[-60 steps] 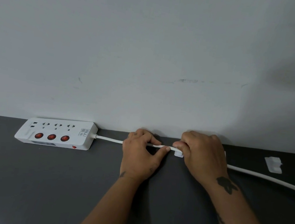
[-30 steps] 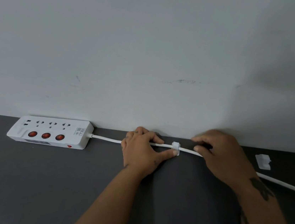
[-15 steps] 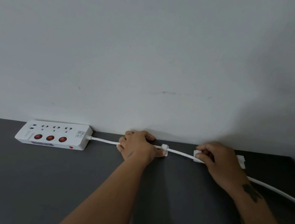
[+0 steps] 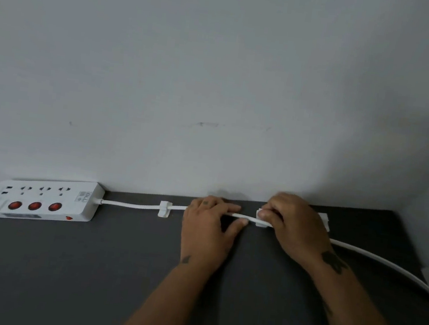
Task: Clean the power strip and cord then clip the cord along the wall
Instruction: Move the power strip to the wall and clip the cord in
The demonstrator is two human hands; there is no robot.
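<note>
The left hand point(image 4: 209, 225) lies palm-down on the dark surface point(image 4: 60, 265), its fingers curled over the white cord point(image 4: 132, 204) and its thumb stretched right along the cord's near side, so the cord is lightly pinched between them. The right hand point(image 4: 294, 226) is closed down over a small white clip point(image 4: 260, 218), fingertips pressing the clip and the cord together just right of the left thumb. Half a second earlier the left hand sat against the first clip point(image 4: 165, 209); it has since slid right, leaving that clip bare and the cord seated in it, and the two hands are now almost touching. A third clip point(image 4: 325, 221) peeks out behind the right wrist, at the foot of the wall point(image 4: 218, 81). The power strip point(image 4: 41, 199) lies well to the left of both hands, against the wall, and the cord runs from it through the first clip, under both hands, then curves away to the right edge
</note>
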